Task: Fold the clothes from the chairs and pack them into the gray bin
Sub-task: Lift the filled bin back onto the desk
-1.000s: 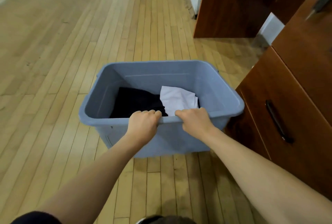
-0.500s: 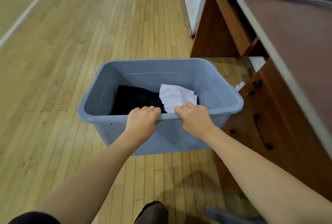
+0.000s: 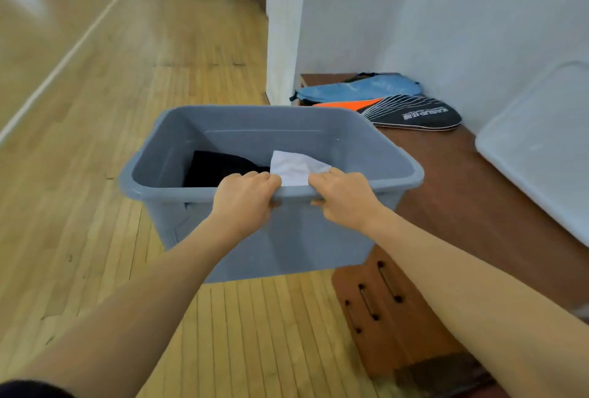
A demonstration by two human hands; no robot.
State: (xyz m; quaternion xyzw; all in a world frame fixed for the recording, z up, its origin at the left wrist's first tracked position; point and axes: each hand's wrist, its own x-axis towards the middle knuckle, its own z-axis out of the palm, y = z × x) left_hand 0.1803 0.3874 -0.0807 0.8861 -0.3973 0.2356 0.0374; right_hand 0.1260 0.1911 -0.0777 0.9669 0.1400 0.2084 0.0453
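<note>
The gray bin (image 3: 271, 120) hangs in the air above the wooden floor, beside a brown cabinet. My left hand (image 3: 243, 196) and my right hand (image 3: 342, 196) both grip its near rim, fingers curled over the edge, close together. Inside the bin lie a folded black garment (image 3: 220, 168) on the left and a folded white garment (image 3: 294, 168) on the right, partly hidden by the rim and my hands.
The brown wooden cabinet (image 3: 462, 193) stands at the right against a white wall. On its top lie a blue racket cover (image 3: 357, 90), an orange and black racket cover (image 3: 414, 110) and a white bin lid (image 3: 541, 142). Wood floor (image 3: 95, 110) stretches left and ahead.
The bin has risen from floor level to about the height of the cabinet top. My view has lifted, so the cabinet top and the wall show now. Both hands keep their grip on the rim.
</note>
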